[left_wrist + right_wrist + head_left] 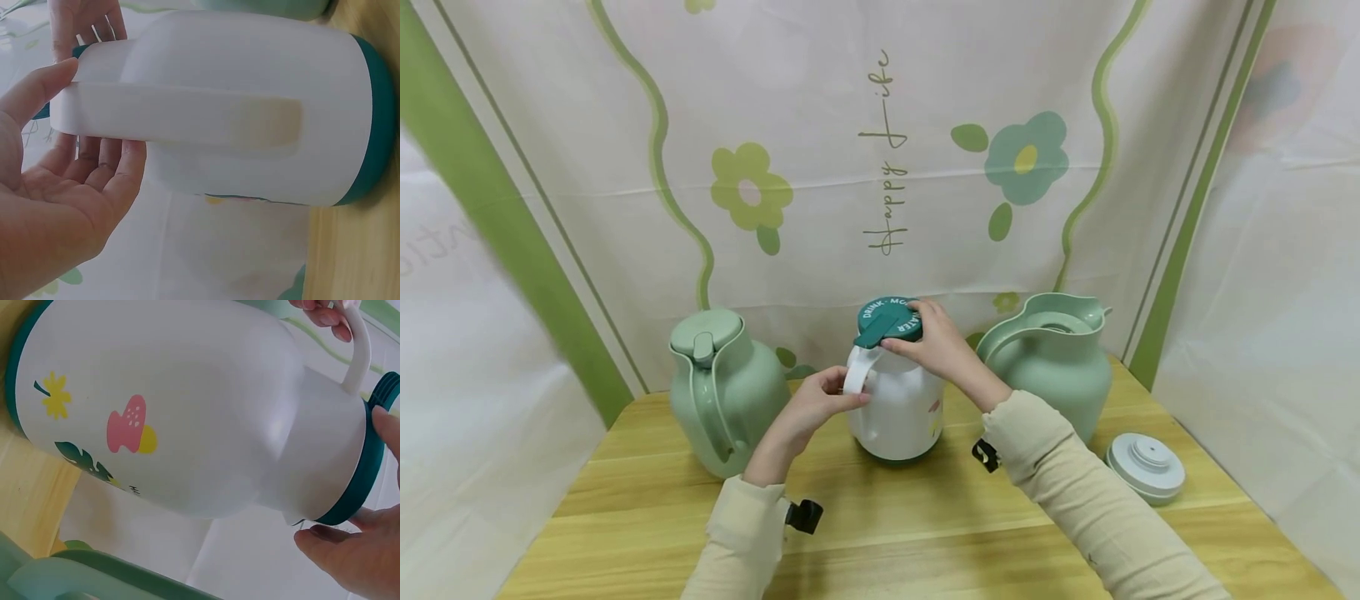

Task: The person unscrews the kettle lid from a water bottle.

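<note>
A white thermos jug (904, 410) with a dark green lid (891, 312) and base stands upright on the wooden table. My left hand (812, 404) holds its white handle (175, 115) near the top, with the thumb on one side and the fingers curled behind. On the lid's rim, my right hand (940, 343) grips with thumb and fingers at opposite sides, as the right wrist view shows. Pink and yellow prints (128, 425) decorate the jug's side.
To the left stands a light green jug (730, 400) with its lid on. A second green jug (1060, 375), its top uncovered, stands at the right behind my right forearm. Near it a pale round stopper (1146, 467) lies on the wooden table (865, 533). A printed cloth (820, 100) hangs behind.
</note>
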The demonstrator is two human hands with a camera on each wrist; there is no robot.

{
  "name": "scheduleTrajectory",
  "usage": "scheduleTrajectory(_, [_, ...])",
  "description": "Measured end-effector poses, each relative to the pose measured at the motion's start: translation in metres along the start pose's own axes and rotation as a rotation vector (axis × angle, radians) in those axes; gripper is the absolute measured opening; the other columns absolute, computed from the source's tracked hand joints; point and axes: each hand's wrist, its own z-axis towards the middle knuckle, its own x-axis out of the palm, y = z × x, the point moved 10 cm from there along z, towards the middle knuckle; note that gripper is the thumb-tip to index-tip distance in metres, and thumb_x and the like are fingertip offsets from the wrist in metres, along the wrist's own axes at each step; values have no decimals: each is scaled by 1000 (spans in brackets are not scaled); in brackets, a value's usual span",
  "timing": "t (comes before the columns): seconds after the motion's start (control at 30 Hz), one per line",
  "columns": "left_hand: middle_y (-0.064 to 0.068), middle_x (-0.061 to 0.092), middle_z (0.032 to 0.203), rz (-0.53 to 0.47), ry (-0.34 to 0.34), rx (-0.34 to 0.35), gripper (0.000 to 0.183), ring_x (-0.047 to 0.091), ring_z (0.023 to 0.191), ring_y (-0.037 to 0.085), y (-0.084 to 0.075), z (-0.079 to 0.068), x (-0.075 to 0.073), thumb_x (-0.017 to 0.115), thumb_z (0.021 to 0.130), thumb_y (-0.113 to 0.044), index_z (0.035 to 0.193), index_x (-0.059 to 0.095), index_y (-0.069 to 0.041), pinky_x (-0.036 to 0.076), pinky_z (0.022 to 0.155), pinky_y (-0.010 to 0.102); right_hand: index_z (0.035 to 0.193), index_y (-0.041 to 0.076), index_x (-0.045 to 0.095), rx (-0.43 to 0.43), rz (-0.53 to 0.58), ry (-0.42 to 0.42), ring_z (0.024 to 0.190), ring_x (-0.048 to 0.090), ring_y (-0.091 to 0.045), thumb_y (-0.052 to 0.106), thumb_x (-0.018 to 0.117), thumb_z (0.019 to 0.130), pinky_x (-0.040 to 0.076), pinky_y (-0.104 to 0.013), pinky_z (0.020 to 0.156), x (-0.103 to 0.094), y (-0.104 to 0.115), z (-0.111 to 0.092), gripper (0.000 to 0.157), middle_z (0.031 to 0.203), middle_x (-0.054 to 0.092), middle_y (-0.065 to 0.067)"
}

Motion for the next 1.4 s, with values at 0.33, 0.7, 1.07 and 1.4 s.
scheduleTrajectory(0.33, [10,64,116,28,-151,-45,45,59,99,20,2,-9,-24,75,81,-20,122,59,-9,48,91,34,145,-1,30,50,44,-46,132,41,-37,43,73,81,38,-52,109,2,-2,1,88,146,34,-22])
scheduleTrajectory(0.7, [12,59,127,-14,-251,11,45,58,113,25,5,-14,-45,69,87,-13,129,56,-11,49,96,36,147,2,27,69,27,-40,130,39,-38,45,72,81,40,-53,106,9,4,3,91,146,27,-23])
scheduleTrajectory(1.07, [18,58,130,22,-247,90,51,57,118,33,0,-14,-38,70,85,-7,133,53,-8,51,97,43,150,0,19,17,-6,67,139,32,-37,48,70,81,34,-54,111,12,-1,17,98,154,25,-22])
scheduleTrajectory(1.4, [17,55,135,-34,-258,76,50,51,128,31,4,-6,-42,63,90,-7,138,50,-11,45,105,45,147,2,29,72,-96,-24,136,35,-38,58,70,77,33,-54,111,5,1,12,99,150,34,-19])
